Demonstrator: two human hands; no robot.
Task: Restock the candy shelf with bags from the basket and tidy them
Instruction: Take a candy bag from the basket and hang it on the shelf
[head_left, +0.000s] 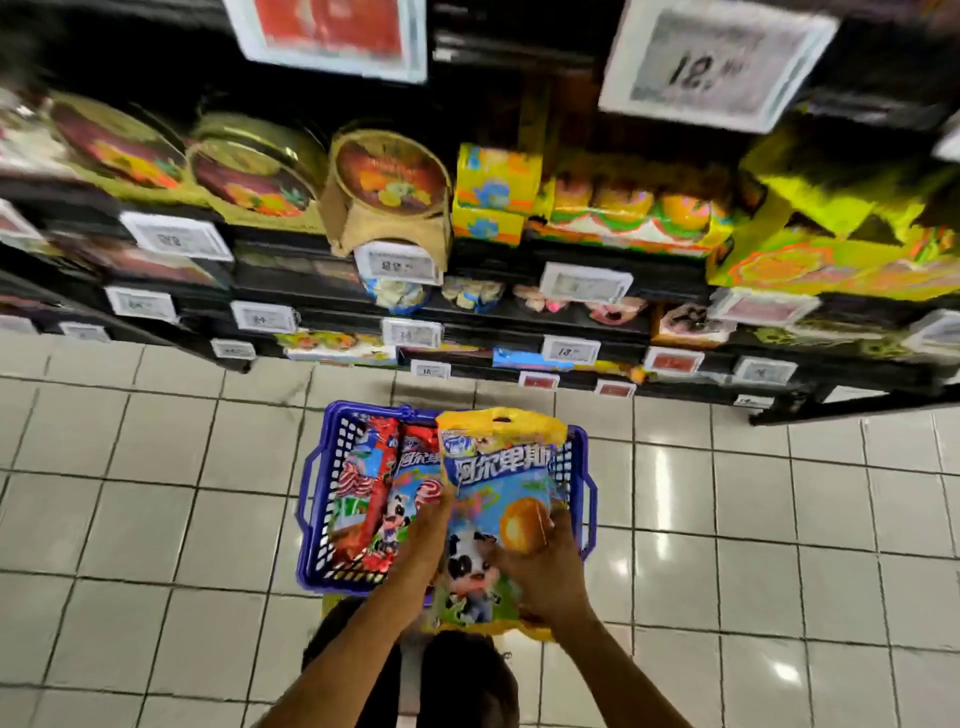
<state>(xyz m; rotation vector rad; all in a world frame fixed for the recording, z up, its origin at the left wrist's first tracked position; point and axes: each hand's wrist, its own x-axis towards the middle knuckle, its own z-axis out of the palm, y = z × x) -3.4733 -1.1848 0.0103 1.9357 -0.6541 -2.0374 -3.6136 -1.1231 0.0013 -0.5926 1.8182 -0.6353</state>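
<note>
A blue plastic basket stands on the tiled floor in front of the shelves, holding red-topped candy bags with a cow print. Above the basket I hold a large yellow-and-blue candy bag with a cartoon cow and an orange picture. My left hand grips its left edge, fingers tucked behind it. My right hand grips its lower right part, thumb across the front. The candy shelf of black racks rises ahead, with pale price tags on its edges.
Round gold tins and yellow boxes fill the upper shelf; small bags lie on the lower ones. A big price sign hangs top right. Glossy white floor tiles surround the basket. My dark trousers show at the bottom.
</note>
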